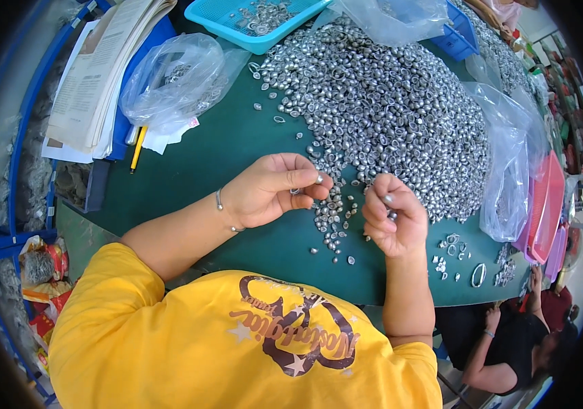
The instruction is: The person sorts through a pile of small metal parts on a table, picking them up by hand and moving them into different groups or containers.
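Observation:
My left hand point(274, 189), with an open silver bangle on its wrist, pinches a small rounded silver metal piece point(319, 178) between thumb and fingertips. Another silver piece shows lower among its fingers. To its right, my right hand point(399, 217) is closed with a similar rounded silver piece point(389, 199) at its fingertips, and one more shows near the palm. Both hands hover above the near edge of a large heap of small oval, hollow-looking silver metal pieces point(387, 102). Between the hands, a loose trail of these pieces point(332, 218) lies on the green tabletop point(250, 252).
A blue basket point(257, 41) with metal pieces stands at the far side. At left are a clear plastic bag point(169, 82), stacked papers point(94, 82) and a yellow pen point(139, 150). Plastic bags and a red basket point(545, 208) lie right. Another person point(509, 347) sits at lower right.

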The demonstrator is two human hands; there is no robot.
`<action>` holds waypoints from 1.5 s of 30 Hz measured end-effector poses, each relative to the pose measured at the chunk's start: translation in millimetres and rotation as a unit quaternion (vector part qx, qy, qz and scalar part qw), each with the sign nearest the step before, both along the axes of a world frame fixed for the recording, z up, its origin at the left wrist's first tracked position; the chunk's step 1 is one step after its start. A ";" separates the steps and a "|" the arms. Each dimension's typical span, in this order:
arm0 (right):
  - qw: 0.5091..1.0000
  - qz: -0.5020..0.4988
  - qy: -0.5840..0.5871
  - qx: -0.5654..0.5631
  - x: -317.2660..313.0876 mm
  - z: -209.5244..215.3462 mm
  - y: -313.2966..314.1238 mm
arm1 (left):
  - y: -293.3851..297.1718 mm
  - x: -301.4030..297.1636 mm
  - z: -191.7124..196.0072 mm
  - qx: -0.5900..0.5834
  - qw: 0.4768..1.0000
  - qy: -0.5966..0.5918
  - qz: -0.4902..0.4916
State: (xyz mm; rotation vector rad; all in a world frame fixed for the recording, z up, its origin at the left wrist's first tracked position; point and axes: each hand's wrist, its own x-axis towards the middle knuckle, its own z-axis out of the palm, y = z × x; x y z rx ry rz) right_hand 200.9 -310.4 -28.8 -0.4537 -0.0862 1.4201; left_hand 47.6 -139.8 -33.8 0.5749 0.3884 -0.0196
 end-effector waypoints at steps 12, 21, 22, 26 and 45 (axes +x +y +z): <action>0.494 0.128 -0.858 -0.064 -65.3 16.0 -13.7 | 4.6 1.0 -1.0 0.646 0.762 -0.009 0.032; 0.602 0.120 -0.787 -0.063 -59.8 9.8 -16.4 | -17.5 6.2 -19.3 0.807 0.590 -0.017 0.036; 0.677 0.118 -0.723 -0.066 -55.8 9.2 -15.7 | -16.6 6.0 -20.6 0.810 0.585 -0.021 0.038; 0.977 -0.007 -0.215 -0.015 -19.0 6.6 -16.1 | -13.5 8.6 -15.3 0.749 0.661 -0.031 0.038; 0.977 0.006 -0.211 -0.017 -5.6 -7.0 8.5 | 2.2 1.0 -11.7 0.047 0.991 -0.126 -0.020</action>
